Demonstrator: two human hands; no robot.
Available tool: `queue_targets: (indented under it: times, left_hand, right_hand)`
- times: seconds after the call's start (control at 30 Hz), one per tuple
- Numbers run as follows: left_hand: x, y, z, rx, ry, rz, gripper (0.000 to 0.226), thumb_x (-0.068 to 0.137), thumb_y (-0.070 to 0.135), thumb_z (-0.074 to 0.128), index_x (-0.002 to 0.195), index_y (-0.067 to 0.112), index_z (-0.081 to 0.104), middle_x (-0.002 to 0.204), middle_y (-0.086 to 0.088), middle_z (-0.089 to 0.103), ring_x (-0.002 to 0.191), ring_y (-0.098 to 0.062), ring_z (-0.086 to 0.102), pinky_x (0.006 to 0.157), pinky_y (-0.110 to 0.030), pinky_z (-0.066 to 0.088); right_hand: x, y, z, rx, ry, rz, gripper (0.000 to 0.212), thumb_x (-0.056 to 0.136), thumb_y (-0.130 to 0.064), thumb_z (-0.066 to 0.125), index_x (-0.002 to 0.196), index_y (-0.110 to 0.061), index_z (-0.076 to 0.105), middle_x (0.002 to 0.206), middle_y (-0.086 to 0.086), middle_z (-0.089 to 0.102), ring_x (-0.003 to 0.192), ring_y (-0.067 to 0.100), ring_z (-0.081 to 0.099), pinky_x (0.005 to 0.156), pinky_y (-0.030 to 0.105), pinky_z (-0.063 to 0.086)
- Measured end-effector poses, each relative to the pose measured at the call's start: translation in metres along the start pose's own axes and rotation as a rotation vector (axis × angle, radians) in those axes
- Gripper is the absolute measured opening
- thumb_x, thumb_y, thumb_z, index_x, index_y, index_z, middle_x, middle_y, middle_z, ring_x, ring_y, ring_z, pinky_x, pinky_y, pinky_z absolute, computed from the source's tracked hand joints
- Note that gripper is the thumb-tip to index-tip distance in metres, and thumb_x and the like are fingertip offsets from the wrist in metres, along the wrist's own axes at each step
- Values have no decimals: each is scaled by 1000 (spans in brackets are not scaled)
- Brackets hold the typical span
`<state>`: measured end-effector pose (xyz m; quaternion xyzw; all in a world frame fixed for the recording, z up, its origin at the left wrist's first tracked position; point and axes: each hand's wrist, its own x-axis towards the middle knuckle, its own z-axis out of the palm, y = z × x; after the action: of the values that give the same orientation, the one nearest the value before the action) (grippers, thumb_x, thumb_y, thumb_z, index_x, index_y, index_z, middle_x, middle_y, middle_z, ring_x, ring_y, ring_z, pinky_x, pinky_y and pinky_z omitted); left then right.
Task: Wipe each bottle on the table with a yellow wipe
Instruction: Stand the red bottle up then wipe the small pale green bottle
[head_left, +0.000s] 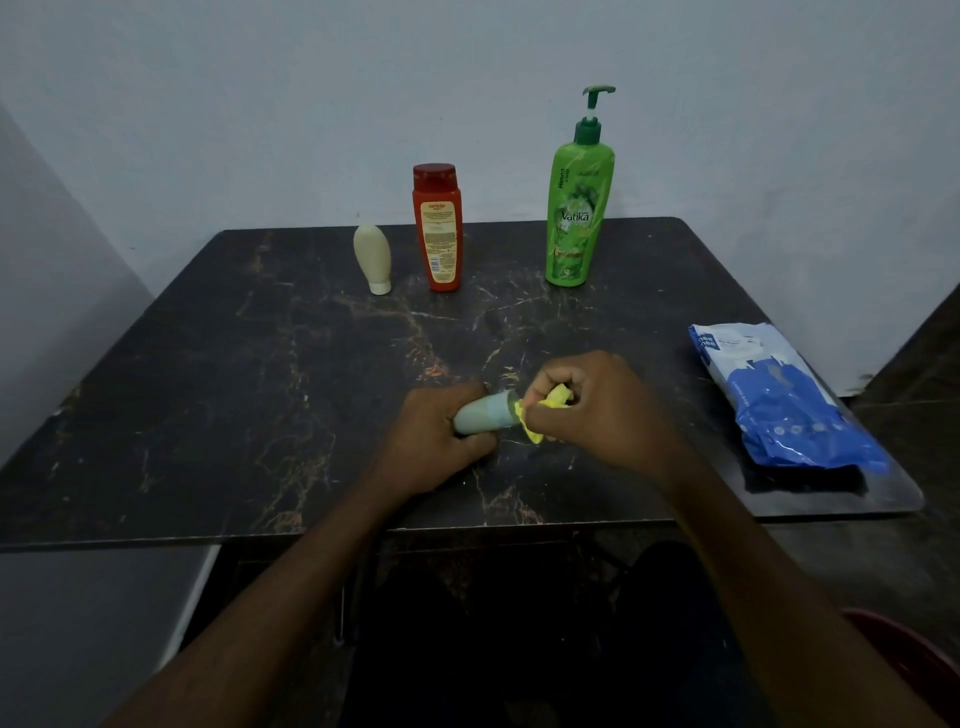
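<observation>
Left hand grips a small pale grey-blue bottle, held lying on its side low over the near-centre of the table. Its fingers are curled round the bottle's body and cover the left part. Whether the bottle touches the table top cannot be told.

Right hand sits just right of it, its fingers bunched into a fist and pinching a crumpled yellow wipe. The wipe is pressed against the bottle's right end (cap end, going by the seam line). A bit of the wipe hangs out under the fist, near the table. The two hands are close together, almost touching.

Three more bottles stand in a row toward the far edge of the table, well apart from the hands:
- cream squeeze bottle, left-most, standing on its cap and tilted slightly
- red-orange bottle with a dark red cap, upright, just right of the cream one, printed label facing the camera
- tall green pump bottle, upright, right-most, pump nozzle pointing right, "Vatika" readable on the front

A blue-and-white wipes pack lies flat near the table's right edge, long side running away from the camera.

The table is dark with a marble-like vein pattern and pushed toward a plain pale wall. Both forearms come in from the bottom of the view. A red object shows at the bottom right corner, too cut off to identify.
</observation>
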<state>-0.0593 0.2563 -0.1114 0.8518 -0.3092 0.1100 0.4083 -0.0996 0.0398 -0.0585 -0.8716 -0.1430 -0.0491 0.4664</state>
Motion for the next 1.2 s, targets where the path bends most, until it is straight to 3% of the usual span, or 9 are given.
queue_targets:
  times: [0.07, 0.2, 0.33, 0.47, 0.6, 0.77, 0.87, 1.07, 1.2]
  left_hand:
    - [0, -1, 0, 2, 6, 1, 34, 75, 6, 80, 84, 34, 62, 66, 13, 62, 60, -6, 60, 56, -18, 43]
    - [-1, -1, 1, 13, 2, 2, 35, 75, 6, 80, 83, 35, 61, 65, 14, 61, 61, -4, 60, 57, -15, 42]
    - [-1, -2, 1, -23, 8, 5, 31, 76, 6, 77, 83, 32, 62, 65, 13, 60, 58, -6, 57, 55, -21, 43]
    - [-2, -2, 0, -7, -1, 0, 33, 77, 6, 79, 85, 33, 62, 67, 15, 61, 61, -4, 59, 57, -15, 42]
    - [-2, -3, 1, -18, -4, -5, 25, 77, 10, 77, 86, 30, 64, 67, 12, 62, 61, -5, 59, 57, -19, 43]
    - [-4, -3, 1, -5, -12, -7, 23, 77, 13, 77, 85, 30, 63, 68, 13, 62, 61, -5, 60, 57, -18, 43]
    - [-4, -3, 1, -3, -5, 0, 22, 77, 18, 75, 87, 33, 62, 68, 14, 62, 62, -5, 60, 57, -19, 43]
    - [-4, -3, 2, 8, -8, 3, 23, 77, 15, 76, 87, 31, 63, 70, 13, 63, 63, -6, 61, 57, -21, 46]
    - [-3, -4, 2, 8, 1, -7, 17, 77, 11, 77, 86, 21, 66, 69, 7, 64, 61, -9, 61, 54, -28, 48]
  right_hand:
    - [0, -1, -1, 76, -39, 2, 4, 80, -15, 78, 82, -18, 77, 74, -1, 74, 68, 17, 71, 67, 44, 61]
    - [3, 1, 2, 29, 70, -13, 6, 78, -15, 76, 79, -21, 76, 70, -3, 73, 65, 15, 69, 64, 41, 60]
    - [-1, -1, 1, 104, -44, -10, 4, 80, -14, 77, 81, -18, 76, 74, 1, 74, 67, 20, 71, 64, 43, 60]
    - [1, 2, 3, 103, 81, -16, 8, 80, -10, 75, 80, -18, 76, 73, -1, 73, 67, 21, 70, 64, 46, 60]
    - [-1, 0, 5, 90, -7, -13, 6, 80, -11, 76, 80, -18, 76, 74, 0, 72, 64, 18, 67, 59, 37, 55]
    - [0, 1, 4, 37, 68, -48, 7, 80, -12, 75, 80, -19, 76, 74, -3, 72, 64, 10, 65, 57, 23, 49]
    - [-1, -1, 4, 77, -6, -44, 8, 80, -9, 76, 79, -18, 76, 75, -2, 72, 67, 14, 67, 58, 27, 53]
    - [1, 1, 4, 18, 66, -63, 7, 79, -12, 75, 78, -19, 75, 71, -3, 71, 64, 14, 64, 57, 24, 48]
    - [1, 2, 4, 57, 41, -65, 7, 81, -12, 76, 81, -19, 75, 77, -4, 72, 68, 15, 68, 63, 35, 55]
